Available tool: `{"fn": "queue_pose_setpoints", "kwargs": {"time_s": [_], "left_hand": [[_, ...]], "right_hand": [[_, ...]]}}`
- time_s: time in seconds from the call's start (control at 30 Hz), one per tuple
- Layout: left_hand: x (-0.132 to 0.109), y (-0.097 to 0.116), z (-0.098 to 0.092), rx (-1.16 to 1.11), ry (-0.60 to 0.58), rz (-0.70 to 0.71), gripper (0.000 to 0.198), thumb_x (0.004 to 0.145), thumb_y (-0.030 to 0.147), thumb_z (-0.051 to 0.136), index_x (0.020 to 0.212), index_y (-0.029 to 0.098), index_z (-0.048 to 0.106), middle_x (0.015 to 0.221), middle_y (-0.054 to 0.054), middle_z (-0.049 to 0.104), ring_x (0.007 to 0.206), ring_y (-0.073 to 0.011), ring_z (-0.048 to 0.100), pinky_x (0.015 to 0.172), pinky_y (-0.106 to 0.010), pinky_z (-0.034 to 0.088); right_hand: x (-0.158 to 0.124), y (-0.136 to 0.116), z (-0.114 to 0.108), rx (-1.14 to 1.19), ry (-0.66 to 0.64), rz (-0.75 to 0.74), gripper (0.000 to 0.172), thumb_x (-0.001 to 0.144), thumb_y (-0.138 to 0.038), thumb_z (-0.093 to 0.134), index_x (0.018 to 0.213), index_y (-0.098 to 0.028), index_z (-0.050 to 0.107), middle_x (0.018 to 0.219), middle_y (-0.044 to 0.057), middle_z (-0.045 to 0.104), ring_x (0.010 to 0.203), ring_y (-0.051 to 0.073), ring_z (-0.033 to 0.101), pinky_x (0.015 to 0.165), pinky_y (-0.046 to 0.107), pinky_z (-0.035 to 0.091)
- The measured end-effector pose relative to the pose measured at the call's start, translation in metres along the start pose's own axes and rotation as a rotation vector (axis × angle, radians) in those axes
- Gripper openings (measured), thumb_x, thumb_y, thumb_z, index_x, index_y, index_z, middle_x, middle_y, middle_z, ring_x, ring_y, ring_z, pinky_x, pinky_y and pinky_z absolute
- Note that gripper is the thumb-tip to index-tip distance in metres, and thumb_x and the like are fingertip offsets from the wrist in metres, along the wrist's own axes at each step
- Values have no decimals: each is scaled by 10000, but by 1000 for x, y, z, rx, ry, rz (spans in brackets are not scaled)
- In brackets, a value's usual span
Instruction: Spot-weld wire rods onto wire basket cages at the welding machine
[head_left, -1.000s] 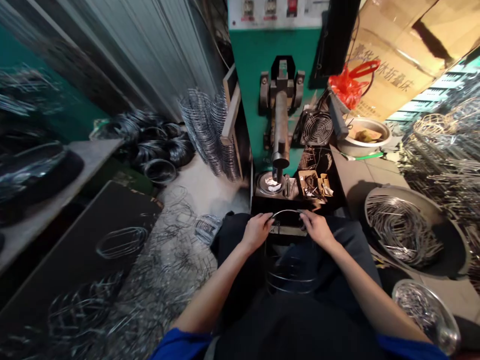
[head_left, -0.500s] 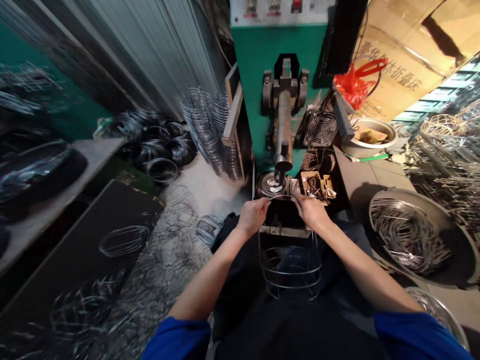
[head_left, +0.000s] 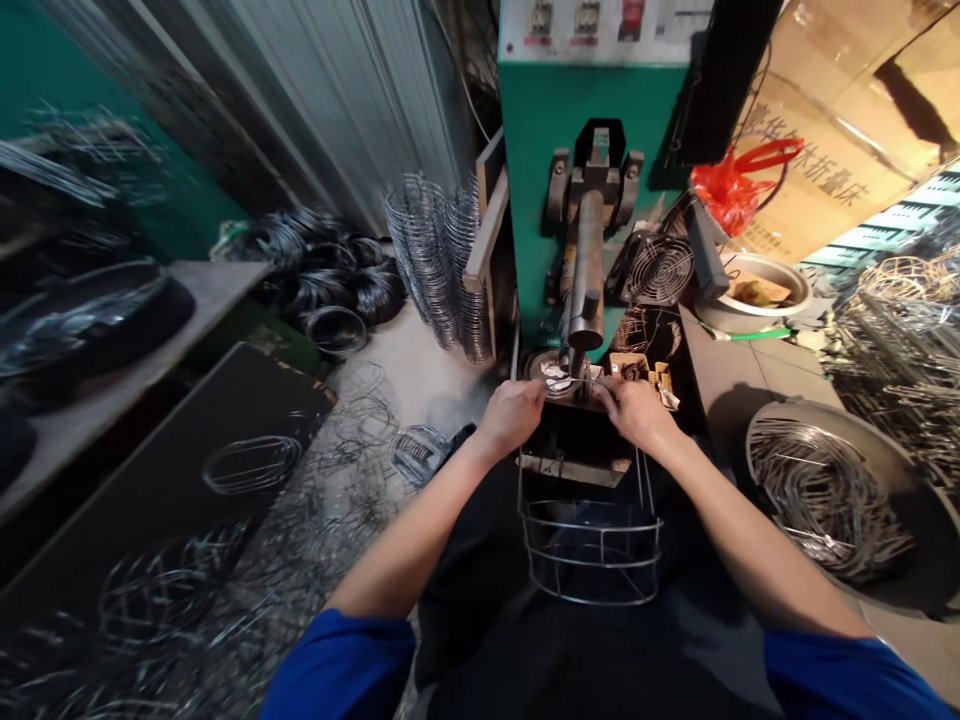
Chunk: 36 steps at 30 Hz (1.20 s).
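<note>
A wire basket frame [head_left: 604, 548] hangs below my hands, over my lap, its long side wires rising toward them. My left hand [head_left: 514, 415] is closed on the frame's upper left end, beside the round lower electrode plate [head_left: 541, 366] of a green machine [head_left: 525, 180]. My right hand [head_left: 637, 410] pinches the upper right end. A thin wire spans between both hands, just under the tip of the machine's metal arm [head_left: 588, 260]. The fingertips partly hide the wire ends.
At the right stands a round pan [head_left: 772, 415] of bent wires. Small yellow boxes [head_left: 660, 378] lie behind my right hand. Stacked wire rings [head_left: 431, 260] stand left of the machine. Loose wires cover the floor at lower left, beside a dark board [head_left: 172, 440].
The view has shifted, so the machine appears farther right. Both hands and the wire frame now sit closer under the arm's tip, and the frame has turned slightly.
</note>
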<state>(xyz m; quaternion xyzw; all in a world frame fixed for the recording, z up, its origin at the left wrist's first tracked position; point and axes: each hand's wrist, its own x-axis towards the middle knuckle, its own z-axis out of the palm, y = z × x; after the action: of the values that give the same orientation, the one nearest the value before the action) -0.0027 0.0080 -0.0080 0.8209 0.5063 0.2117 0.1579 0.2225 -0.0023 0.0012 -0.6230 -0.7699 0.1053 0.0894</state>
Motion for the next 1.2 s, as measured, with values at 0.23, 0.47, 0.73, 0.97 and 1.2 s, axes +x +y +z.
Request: {"fn": "queue_pose_setpoints", "kwargs": {"time_s": [0.23,0.47,0.73,0.97,1.2], "left_hand": [[5,-2,0,-2,7,-3,254,965,182,492,824,158,701,725,-84,711,653,-182,626,630,-266,399],[5,-2,-1,10,12,6,257,961,178,480,831,160,701,726,-86,713,650,-187,629,633,-272,403],[4,-4,2,11,12,16,254,963,176,459,891,160,702,753,-97,710,671,-199,636,654,-286,428],[3,-4,5,34,23,24,288,949,139,437,788,168,674,691,-90,671,648,-203,617,646,-297,430],[5,-3,5,36,6,9,251,948,135,463,849,171,692,758,-103,708,708,-208,664,682,-286,481]], "right_hand": [[6,-2,-2,-31,-18,26,349,1033,-343,428,1123,-196,731,931,132,761,866,266,718,771,313,486],[8,-2,0,-29,-15,30,339,1033,-331,427,1155,-209,719,953,126,763,902,262,717,799,310,486],[7,-2,2,-41,0,26,344,1034,-337,425,1185,-220,711,950,115,769,869,270,721,772,320,490],[6,-6,1,-50,14,5,356,1040,-317,417,1224,-198,699,1031,118,767,918,272,720,799,326,501],[3,-7,-1,-63,17,24,346,1023,-304,455,1267,-220,686,998,119,770,903,273,725,772,314,508]]}}
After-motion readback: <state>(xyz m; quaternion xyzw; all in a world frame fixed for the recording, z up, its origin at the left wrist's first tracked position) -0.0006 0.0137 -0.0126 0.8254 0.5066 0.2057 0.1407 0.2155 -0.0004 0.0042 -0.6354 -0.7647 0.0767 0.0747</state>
